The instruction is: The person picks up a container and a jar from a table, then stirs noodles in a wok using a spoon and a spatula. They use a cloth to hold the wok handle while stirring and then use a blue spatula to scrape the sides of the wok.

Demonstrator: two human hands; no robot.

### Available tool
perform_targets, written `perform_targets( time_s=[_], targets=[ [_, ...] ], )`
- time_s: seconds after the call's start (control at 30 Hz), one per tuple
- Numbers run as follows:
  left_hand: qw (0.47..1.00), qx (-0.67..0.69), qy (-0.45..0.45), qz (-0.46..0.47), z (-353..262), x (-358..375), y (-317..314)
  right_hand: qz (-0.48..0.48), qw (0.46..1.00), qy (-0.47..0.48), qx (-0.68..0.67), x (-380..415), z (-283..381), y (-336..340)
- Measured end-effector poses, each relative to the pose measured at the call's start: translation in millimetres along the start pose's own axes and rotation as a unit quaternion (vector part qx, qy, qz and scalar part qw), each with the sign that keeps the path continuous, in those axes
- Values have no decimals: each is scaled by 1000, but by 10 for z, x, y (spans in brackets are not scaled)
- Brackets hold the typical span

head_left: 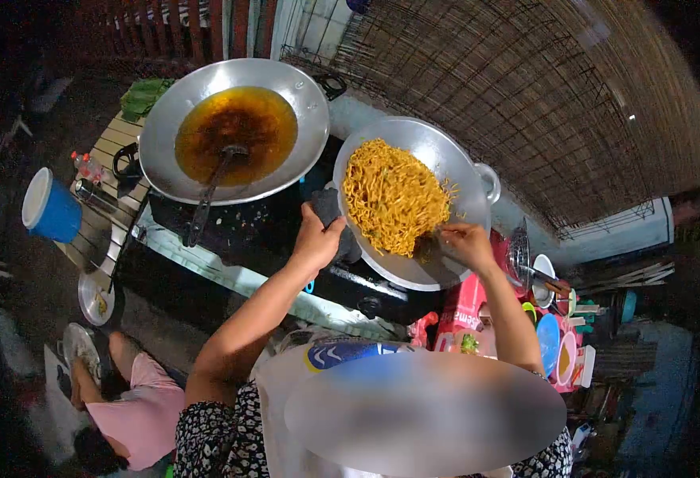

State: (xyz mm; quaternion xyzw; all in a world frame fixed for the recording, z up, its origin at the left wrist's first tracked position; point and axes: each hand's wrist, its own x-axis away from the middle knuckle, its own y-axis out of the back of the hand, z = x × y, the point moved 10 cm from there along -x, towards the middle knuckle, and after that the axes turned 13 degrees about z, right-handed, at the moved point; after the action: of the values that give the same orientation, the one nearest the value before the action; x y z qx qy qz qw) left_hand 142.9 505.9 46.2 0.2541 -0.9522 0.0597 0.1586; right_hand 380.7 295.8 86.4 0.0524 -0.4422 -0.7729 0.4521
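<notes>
A silver wok [433, 151] full of yellow fried noodles [392, 195] sits tilted on a black stove [270, 231]. My left hand [315, 239] grips the wok's near-left rim through a dark cloth [330, 209]. Over at the wok's lower right edge, my right hand [467, 243] is closed on a spatula [429, 248] whose blade rests among the noodles.
A second wok [234, 131] holding dark oil and a long-handled ladle [210, 191] stands on the left burner. A blue bucket [51, 209], bottles and greens lie at left. Bowls, a strainer and coloured containers [553, 334] crowd the right. Another person in pink [131, 414] crouches bottom left.
</notes>
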Motion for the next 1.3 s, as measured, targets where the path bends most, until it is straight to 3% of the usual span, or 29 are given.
perform_targets(
  time_s=[0.27, 0.33, 0.5, 0.6, 0.63, 0.7, 0.73, 0.83, 0.87, 0.93, 1.03, 1.1, 1.17, 1.27, 1.3],
  targets=[
    [1000, -22, 8, -11, -25, 30, 30, -86, 966, -20, 244, 592, 897, 773],
    [1000, -18, 13, -6, 12, 9, 21, -163, 903, -73, 391, 735, 1210, 949],
    [998, 11, -53, -25, 37, -40, 88, -221, 819, 65, 526, 712, 1567, 853],
    [998, -15, -58, -13, 35, -58, 119, -203, 789, 115, 569, 694, 1671, 750],
    [998, -15, -58, -13, 23, -61, 131, -202, 789, 115, 569, 685, 1697, 762],
    [999, -32, -7, 22, 41, -40, 79, -134, 818, -2, 560, 580, 1525, 841],
    [999, -35, -7, 22, 52, -68, 80, -135, 819, -3, 558, 592, 1598, 893],
    [1000, -18, -13, 17, 154, -131, 50, -5, 812, -118, 572, 537, 1340, 1007],
    [1000, -16, -8, 8, 172, -140, 54, -4, 814, -119, 568, 557, 1263, 1048],
    [1000, -17, -2, 0, 190, -140, 39, 98, 830, -118, 536, 552, 1019, 907],
    [993, -45, -103, -23, 57, -146, 58, 249, 880, -31, 404, 385, 562, 237],
    [995, -28, -95, -19, 62, -136, 49, 184, 940, 30, 285, 206, 627, -157],
    [996, -10, -88, -14, 105, -137, 32, 31, 989, 34, 138, 15, 378, -397],
    [996, -60, -65, -24, 241, -219, 66, -45, 999, 1, 29, 107, 425, -378],
    [998, -54, -41, -6, 95, -108, 59, -45, 998, 22, 48, 170, 565, -265]
  ],
)
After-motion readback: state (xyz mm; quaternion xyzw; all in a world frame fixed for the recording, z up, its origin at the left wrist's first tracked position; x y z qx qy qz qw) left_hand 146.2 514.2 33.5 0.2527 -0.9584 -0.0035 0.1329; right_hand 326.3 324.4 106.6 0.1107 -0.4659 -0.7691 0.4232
